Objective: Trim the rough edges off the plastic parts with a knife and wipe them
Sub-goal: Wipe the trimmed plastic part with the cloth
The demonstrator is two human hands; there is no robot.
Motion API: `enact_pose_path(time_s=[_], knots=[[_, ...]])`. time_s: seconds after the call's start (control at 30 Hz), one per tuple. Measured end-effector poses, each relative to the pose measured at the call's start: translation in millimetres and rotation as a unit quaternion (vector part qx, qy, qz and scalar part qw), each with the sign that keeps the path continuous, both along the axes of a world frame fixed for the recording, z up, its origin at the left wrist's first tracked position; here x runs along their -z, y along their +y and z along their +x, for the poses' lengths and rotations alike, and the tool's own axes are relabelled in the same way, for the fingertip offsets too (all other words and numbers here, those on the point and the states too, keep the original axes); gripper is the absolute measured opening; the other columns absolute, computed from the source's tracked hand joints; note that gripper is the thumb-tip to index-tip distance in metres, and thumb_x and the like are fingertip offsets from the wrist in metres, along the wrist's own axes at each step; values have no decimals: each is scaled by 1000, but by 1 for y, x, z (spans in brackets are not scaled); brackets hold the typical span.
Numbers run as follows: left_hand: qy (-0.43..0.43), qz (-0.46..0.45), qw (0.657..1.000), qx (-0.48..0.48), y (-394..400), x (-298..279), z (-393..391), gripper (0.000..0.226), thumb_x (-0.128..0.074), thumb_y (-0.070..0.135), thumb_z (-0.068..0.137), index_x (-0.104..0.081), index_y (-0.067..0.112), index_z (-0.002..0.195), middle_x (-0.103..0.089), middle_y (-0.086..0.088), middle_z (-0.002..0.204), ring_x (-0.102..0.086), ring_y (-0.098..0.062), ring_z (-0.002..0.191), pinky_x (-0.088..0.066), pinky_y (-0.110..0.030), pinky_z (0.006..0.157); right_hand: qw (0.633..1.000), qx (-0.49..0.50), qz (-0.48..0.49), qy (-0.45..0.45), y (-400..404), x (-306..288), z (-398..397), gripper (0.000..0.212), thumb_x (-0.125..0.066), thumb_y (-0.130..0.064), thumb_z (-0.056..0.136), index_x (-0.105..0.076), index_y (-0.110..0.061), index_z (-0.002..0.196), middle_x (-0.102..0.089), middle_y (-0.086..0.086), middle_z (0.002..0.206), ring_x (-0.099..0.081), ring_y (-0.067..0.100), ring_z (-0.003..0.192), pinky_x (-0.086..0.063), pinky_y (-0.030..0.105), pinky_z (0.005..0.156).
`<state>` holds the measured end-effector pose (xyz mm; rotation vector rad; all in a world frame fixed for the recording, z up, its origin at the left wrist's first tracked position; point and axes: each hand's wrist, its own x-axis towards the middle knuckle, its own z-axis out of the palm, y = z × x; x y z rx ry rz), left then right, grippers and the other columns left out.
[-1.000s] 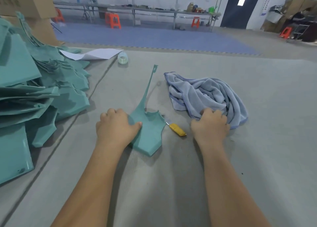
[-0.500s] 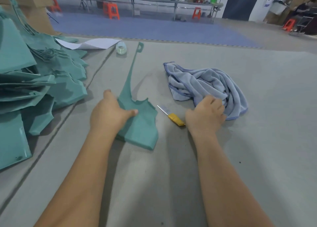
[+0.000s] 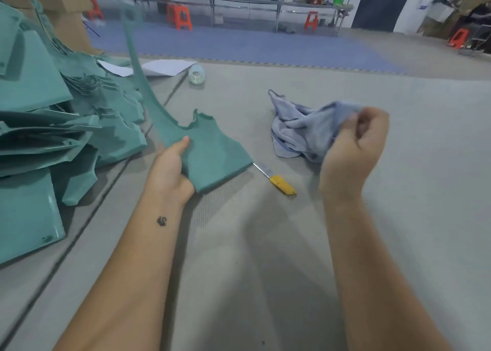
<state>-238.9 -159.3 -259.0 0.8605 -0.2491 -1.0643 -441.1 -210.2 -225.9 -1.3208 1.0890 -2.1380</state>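
Note:
My left hand [image 3: 171, 168] grips a teal plastic part [image 3: 212, 156] by its near edge, thumb on top, and holds it raised off the grey table [image 3: 265, 271]. The part's long thin arm points up and to the far left. My right hand [image 3: 354, 148] clutches a light blue cloth [image 3: 300, 130] and lifts one end of it; the rest of the cloth lies bunched on the table. Between my hands a knife with a yellow handle [image 3: 279, 182] lies flat, its blade tip close under the part's right corner.
A large heap of teal plastic parts [image 3: 53, 117] fills the left side of the table. Behind it lie white paper [image 3: 164, 67] and a small clear container [image 3: 196, 75]. Cardboard boxes [image 3: 66, 10] stand at the far left. Orange stools and a long bench stand on the floor beyond.
My left hand has lifted the teal part off the table and turned palm up. My right hand has closed round the cloth and raised it to the right. The knife stays put.

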Motion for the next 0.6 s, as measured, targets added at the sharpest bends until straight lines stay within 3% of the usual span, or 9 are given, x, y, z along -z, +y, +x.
enact_pose_path(time_s=[0.07,0.1,0.17,0.23,0.27,0.33,0.37,0.47,0.6], knots=[[6,2,1000,-26,-6,2,-6,29,-43,8,101,-54,6,127,-69,-11,114,-66,-26,105,-56,-44,83,986,-168,1,-3,15,-5,23,18,-46,-4,95,-50,-19,86,-55,-14,66,-50,-2,56,-44,15,55],[-11,19,999,-33,-8,4,-9,27,-39,7,102,-52,1,125,-70,-14,110,-61,-29,114,-55,-38,85,963,-268,21,30,26,-4,39,20,-47,-1,96,-54,-18,87,-60,-13,67,-55,4,57,-48,18,54],[-53,54,997,-27,-8,7,-12,26,-28,8,105,-51,-2,102,-69,-8,80,-61,-28,109,-53,-15,66,904,-387,32,179,42,10,64,21,-48,8,94,-64,-5,94,-68,3,83,-62,16,72,-54,25,67],[-59,47,997,-3,-5,9,-13,27,-27,23,106,-51,12,99,-61,1,80,-66,-10,73,-51,-16,57,870,-340,-27,356,45,29,76,21,-56,10,88,-70,3,101,-71,11,102,-64,25,95,-49,37,90],[-47,32,998,15,-4,9,-14,31,-28,31,105,-54,15,104,-62,2,86,-65,-5,69,-53,-20,66,860,-293,-66,412,44,37,78,25,-60,6,87,-70,0,108,-70,9,111,-62,27,105,-45,41,95],[-10,-14,999,42,-3,9,-15,43,-24,34,105,-52,10,128,-62,-3,118,-59,-8,101,-44,-30,100,858,-279,-71,426,40,45,78,38,-62,-6,89,-62,-6,128,-64,6,128,-57,26,120,-40,45,101],[7,-33,998,47,-5,10,-16,49,-23,33,105,-51,5,134,-57,-10,132,-53,-11,114,-38,-31,108,861,-296,-46,412,39,45,78,45,-58,-14,92,-54,-10,137,-60,6,134,-52,24,126,-36,46,106],[57,-77,993,74,-6,14,-19,63,-28,48,102,-75,6,98,-71,-15,108,-69,-23,98,-57,-33,84,828,-300,31,473,33,53,80,53,-39,-37,95,-44,-22,145,-50,3,144,-35,14,139,-19,44,116],[33,-42,998,28,-10,20,-15,53,-33,45,102,-71,9,107,-74,-11,98,-71,-22,89,-59,-31,69,827,-292,14,481,15,51,80,42,-47,-20,97,-54,-24,138,-53,-2,142,-40,16,137,-23,48,114]])
